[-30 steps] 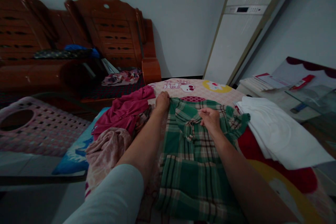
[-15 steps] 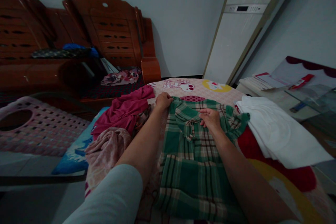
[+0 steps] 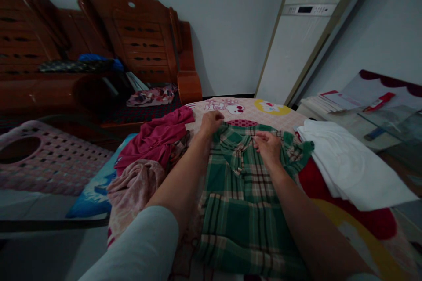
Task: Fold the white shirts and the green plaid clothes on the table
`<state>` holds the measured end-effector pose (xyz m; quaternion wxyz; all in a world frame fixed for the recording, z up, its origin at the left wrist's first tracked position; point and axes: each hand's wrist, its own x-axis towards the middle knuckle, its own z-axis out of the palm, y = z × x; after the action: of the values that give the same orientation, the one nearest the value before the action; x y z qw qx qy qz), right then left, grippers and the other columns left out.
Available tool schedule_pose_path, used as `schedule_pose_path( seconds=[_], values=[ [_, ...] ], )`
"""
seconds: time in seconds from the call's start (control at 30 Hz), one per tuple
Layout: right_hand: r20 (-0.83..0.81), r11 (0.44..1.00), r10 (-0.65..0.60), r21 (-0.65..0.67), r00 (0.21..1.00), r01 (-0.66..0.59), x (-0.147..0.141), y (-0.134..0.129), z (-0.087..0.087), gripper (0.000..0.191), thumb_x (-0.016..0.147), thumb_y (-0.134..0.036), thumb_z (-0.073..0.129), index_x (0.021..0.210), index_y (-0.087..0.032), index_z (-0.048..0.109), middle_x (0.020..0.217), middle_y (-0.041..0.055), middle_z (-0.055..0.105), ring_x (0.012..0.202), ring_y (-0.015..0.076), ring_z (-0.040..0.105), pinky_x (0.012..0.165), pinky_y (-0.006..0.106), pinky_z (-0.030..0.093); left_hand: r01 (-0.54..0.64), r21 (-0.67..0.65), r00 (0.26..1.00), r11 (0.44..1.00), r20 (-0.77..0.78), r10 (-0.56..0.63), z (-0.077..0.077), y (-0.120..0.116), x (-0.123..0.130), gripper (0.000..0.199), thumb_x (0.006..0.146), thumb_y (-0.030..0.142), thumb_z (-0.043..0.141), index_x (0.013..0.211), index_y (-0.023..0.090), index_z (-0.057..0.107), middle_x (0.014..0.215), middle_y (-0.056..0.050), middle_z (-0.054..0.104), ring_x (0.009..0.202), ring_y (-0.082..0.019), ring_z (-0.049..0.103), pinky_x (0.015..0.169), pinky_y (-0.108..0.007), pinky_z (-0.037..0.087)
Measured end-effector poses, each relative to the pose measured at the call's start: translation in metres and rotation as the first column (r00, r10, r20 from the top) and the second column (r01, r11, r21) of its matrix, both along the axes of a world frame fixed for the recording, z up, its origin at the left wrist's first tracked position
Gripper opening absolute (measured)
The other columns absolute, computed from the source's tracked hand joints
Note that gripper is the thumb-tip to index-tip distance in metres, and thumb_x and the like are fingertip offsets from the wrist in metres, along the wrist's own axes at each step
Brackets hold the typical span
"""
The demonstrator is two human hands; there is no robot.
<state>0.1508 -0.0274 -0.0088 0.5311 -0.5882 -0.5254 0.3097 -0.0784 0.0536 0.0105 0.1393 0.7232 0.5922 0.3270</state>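
A green plaid shirt (image 3: 231, 215) lies spread out in front of me, its lower part folded up over itself. My left hand (image 3: 211, 122) is at the shirt's far left corner, fingers loosely bent and slightly apart, with no cloth visible between them. At the collar, my right hand (image 3: 268, 145) pinches the fabric between thumb and fingers. The shirt's far right part lies bunched beside the right hand. My forearms cross over the shirt's sides and hide some of it.
A patterned blanket (image 3: 198, 107) lies under the shirt. Crumpled magenta cloth (image 3: 151, 140) and pale pink cloth (image 3: 136, 184) lie left; folded white cloth (image 3: 352, 162) lies right. Beyond are a pink woven basket (image 3: 56, 162), wooden seats (image 3: 138, 44) and a tall white cabinet-like unit (image 3: 296, 52).
My left hand has come up a little off the shirt's corner and its fingers have loosened. My right hand has shifted slightly right and away from me at the collar, which now lies flatter.
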Motion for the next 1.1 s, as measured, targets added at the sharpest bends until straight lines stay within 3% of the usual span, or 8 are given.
schedule_pose_path(
  seconds=[0.07, 0.13, 0.27, 0.37, 0.7, 0.97, 1.03, 1.1],
  values=[
    [0.060, 0.981, 0.185, -0.065, 0.981, -0.181, 0.001, -0.007, 0.012, 0.025, 0.070, -0.037, 0.064, 0.080, -0.015, 0.068, 0.065, 0.0033, 0.069, 0.045, 0.0127, 0.059, 0.037, 0.020, 0.042, 0.260, -0.113, 0.965, 0.959, 0.077, -0.252, 0.002, -0.001, 0.012, 0.022, 0.080, 0.016, 0.058, 0.097, 0.013, 0.072, 0.079, -0.003, 0.072, 0.070, -0.015, 0.064, 0.072, -0.026, 0.051],
    [0.076, 0.901, 0.410, -0.189, 0.909, -0.390, 0.002, -0.014, 0.026, 0.023, 0.069, -0.038, 0.066, 0.074, -0.015, 0.067, 0.059, 0.0014, 0.066, 0.040, 0.0104, 0.055, 0.034, 0.018, 0.038, 0.415, -0.153, 0.910, 0.897, 0.099, -0.404, 0.000, -0.004, 0.024, 0.024, 0.079, 0.016, 0.060, 0.099, 0.014, 0.073, 0.079, -0.001, 0.073, 0.069, -0.013, 0.064, 0.070, -0.024, 0.051],
    [0.118, 0.640, 0.736, -0.441, 0.666, -0.629, 0.006, -0.026, 0.047, 0.027, 0.074, -0.041, 0.067, 0.064, -0.016, 0.064, 0.052, -0.0003, 0.062, 0.038, 0.0092, 0.054, 0.035, 0.017, 0.035, 0.483, -0.120, 0.868, 0.867, -0.062, -0.493, -0.010, -0.008, 0.039, 0.025, 0.076, 0.014, 0.065, 0.098, 0.018, 0.076, 0.097, -0.002, 0.075, 0.087, -0.015, 0.066, 0.082, -0.023, 0.049],
    [0.130, 0.476, 0.859, -0.563, 0.496, -0.676, 0.005, -0.031, 0.053, 0.036, 0.079, -0.044, 0.064, 0.058, -0.016, 0.060, 0.050, 0.0001, 0.062, 0.038, 0.0087, 0.054, 0.037, 0.017, 0.035, 0.488, -0.119, 0.854, 0.864, -0.136, -0.501, -0.012, -0.010, 0.040, 0.027, 0.080, 0.016, 0.064, 0.105, 0.018, 0.074, 0.103, -0.003, 0.074, 0.091, -0.016, 0.065, 0.085, -0.024, 0.048],
    [0.091, 0.412, 0.880, -0.636, 0.467, -0.653, -0.011, -0.038, 0.046, 0.016, 0.073, -0.029, 0.068, 0.065, -0.016, 0.064, 0.047, -0.0046, 0.057, 0.036, 0.0077, 0.050, 0.035, 0.017, 0.032, 0.426, -0.100, 0.850, 0.899, -0.297, -0.436, -0.016, -0.016, 0.049, 0.020, 0.082, 0.016, 0.059, 0.099, 0.017, 0.070, 0.104, -0.005, 0.069, 0.097, -0.019, 0.062, 0.090, -0.028, 0.046],
    [0.031, 0.210, 0.959, -0.751, 0.283, -0.626, -0.003, -0.037, 0.048, 0.017, 0.071, -0.027, 0.067, 0.058, -0.016, 0.062, 0.045, -0.0046, 0.058, 0.035, 0.0064, 0.047, 0.037, 0.016, 0.035, 0.335, -0.036, 0.909, 0.942, -0.253, -0.332, -0.021, -0.013, 0.049, 0.015, 0.081, 0.014, 0.058, 0.091, 0.015, 0.069, 0.096, -0.006, 0.070, 0.092, -0.020, 0.063, 0.088, -0.030, 0.048],
    [0.014, 0.208, 0.956, -0.737, 0.294, -0.643, 0.000, -0.035, 0.048, 0.021, 0.073, -0.031, 0.068, 0.059, -0.016, 0.063, 0.046, -0.0035, 0.060, 0.035, 0.0068, 0.048, 0.036, 0.017, 0.036, 0.340, -0.030, 0.917, 0.940, -0.210, -0.338, -0.021, -0.013, 0.049, 0.015, 0.080, 0.014, 0.058, 0.089, 0.015, 0.070, 0.094, -0.006, 0.071, 0.090, -0.019, 0.064, 0.087, -0.029, 0.049],
    [0.018, 0.281, 0.928, -0.687, 0.372, -0.670, 0.004, -0.032, 0.045, 0.025, 0.076, -0.035, 0.066, 0.061, -0.016, 0.062, 0.049, -0.0020, 0.062, 0.035, 0.0080, 0.051, 0.035, 0.017, 0.036, 0.347, -0.017, 0.927, 0.938, -0.145, -0.346, -0.020, -0.011, 0.046, 0.016, 0.080, 0.014, 0.058, 0.090, 0.015, 0.071, 0.094, -0.005, 0.071, 0.089, -0.018, 0.064, 0.086, -0.028, 0.049]
  ],
)
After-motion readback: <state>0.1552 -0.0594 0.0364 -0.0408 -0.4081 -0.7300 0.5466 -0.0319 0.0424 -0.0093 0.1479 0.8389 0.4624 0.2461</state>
